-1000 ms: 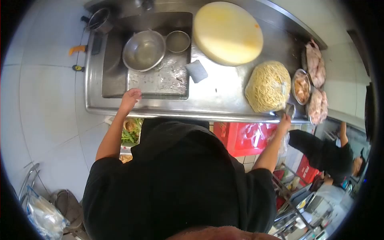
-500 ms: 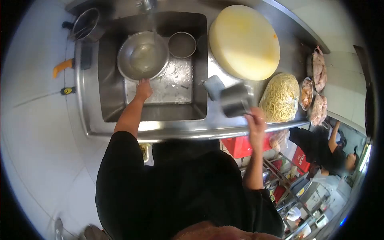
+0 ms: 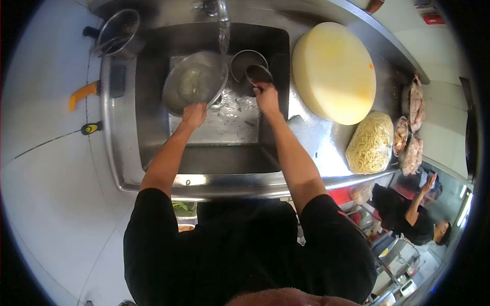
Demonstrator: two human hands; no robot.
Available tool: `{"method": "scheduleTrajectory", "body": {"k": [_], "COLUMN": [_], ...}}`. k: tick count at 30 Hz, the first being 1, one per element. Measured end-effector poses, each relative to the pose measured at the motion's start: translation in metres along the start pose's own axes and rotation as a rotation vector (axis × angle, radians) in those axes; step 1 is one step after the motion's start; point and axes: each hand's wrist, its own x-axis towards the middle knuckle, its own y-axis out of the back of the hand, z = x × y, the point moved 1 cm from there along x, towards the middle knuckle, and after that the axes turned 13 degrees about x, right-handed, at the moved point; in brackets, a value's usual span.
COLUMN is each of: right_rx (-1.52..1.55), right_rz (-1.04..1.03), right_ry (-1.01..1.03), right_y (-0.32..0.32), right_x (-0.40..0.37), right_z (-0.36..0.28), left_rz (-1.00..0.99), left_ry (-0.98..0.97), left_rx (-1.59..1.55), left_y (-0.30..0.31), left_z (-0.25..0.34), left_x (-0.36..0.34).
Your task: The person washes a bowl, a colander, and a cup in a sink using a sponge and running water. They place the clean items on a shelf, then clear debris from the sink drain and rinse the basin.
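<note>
In the sink, my left hand [image 3: 194, 115] grips the near rim of a wide metal bowl [image 3: 176, 84] with some liquid in it. The bowl leans a little. My right hand [image 3: 267, 98] is closed on a small metal pot [image 3: 259, 75], held over the right side of the sink. Just behind that pot stands a round metal container [image 3: 241, 57]. Water runs from the faucet [image 3: 223, 14] beside the bowl's right edge.
Right of the sink [image 3: 209, 167] are a thick round yellowish block [image 3: 334, 71], a grey cloth [image 3: 300, 130], a bag of noodles [image 3: 371, 143] and raw poultry [image 3: 416, 104]. A metal pot [image 3: 127, 46] stands at left. Another person [image 3: 408, 214] is at lower right.
My right hand has carried the small pot from the right counter into the sink area. The bowl now tilts, with my left hand on its rim. The view has shifted.
</note>
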Motion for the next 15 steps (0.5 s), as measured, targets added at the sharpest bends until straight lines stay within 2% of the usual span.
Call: {"method": "scheduleTrajectory", "body": {"k": [1,3,4,5,6,7,8,11,12,14,15], "right_rx": [-0.041,-0.012,-0.053,-0.153,-0.254,-0.37,-0.506,-0.588,-0.498,-0.319,-0.104], "right_rz": [0.007,0.077,0.078,0.07,0.06,0.048,0.137,0.211,0.21,0.208,0.172], "right_ry": [0.075,0.145,0.236,0.173,0.108,0.132,0.298,0.182,0.121,0.002,-0.017], "right_y": [0.002,0.03,0.049,0.072,0.093,0.111,0.123,0.138,0.139,0.14,0.126], "right_x": [0.003,-0.014,-0.03,-0.054,-0.079,-0.099,-0.119,-0.154,-0.157,-0.156,-0.144], "right_z": [-0.002,-0.053,-0.065,-0.079,-0.087,-0.075,-0.065,-0.032,-0.026,-0.015,-0.016], "left_rz": [0.004,0.013,-0.014,-0.05,-0.09,-0.121,-0.145,-0.173,-0.225,-0.188,-0.172], "left_ry": [0.019,0.049,0.041,0.031,0.046,0.064,0.082,0.1,0.06,0.001,-0.03], "left_rx": [-0.145,-0.445,-0.431,-0.42,-0.626,-0.833,-1.039,-1.479,-1.571,-1.619,-1.642], "left_y": [0.018,0.054,0.071,0.082,0.085,0.09,0.096,0.139,0.143,0.148,0.151], "left_z": [-0.004,-0.011,-0.014,-0.016,-0.016,-0.016,-0.015,0.012,0.014,0.025,0.031], "left_x": [-0.003,0.0,0.003,0.005,0.01,0.017,0.019,0.011,0.014,0.004,-0.002]}}
